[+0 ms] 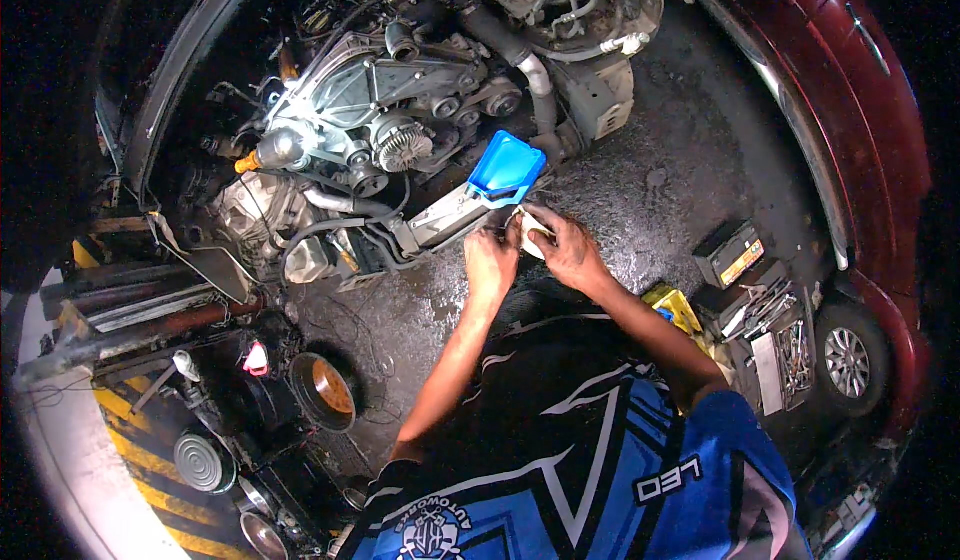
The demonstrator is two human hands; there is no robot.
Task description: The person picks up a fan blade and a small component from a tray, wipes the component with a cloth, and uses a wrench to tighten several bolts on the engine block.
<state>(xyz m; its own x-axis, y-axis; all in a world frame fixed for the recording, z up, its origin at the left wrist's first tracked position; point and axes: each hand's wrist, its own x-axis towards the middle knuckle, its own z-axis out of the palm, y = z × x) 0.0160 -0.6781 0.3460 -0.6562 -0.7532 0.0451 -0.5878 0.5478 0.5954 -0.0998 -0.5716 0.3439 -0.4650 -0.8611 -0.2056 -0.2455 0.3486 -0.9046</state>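
Note:
My two hands meet just in front of the open engine bay, their fingertips close together. My right hand (568, 250) is closed round a small pale, whitish piece (535, 238); its exact kind does not show. Against its left side, my left hand (491, 264) has its fingers curled inward, and whatever they pinch is hidden. Just beyond the fingertips, a bright blue plastic tray (506, 167) rests by the end of a light metal crossbar (440, 216). The exposed engine (385, 90), with pulleys and a finned fan hub (403, 146), stands behind to the left.
A lit work lamp (280, 148) shines on the engine. To the right are a dark box-shaped battery (729, 254), a yellow container (672, 307), wrenches (795, 355) and a dark red vehicle (860, 110). A round pan (323, 391) with orange-brown contents sits at lower left.

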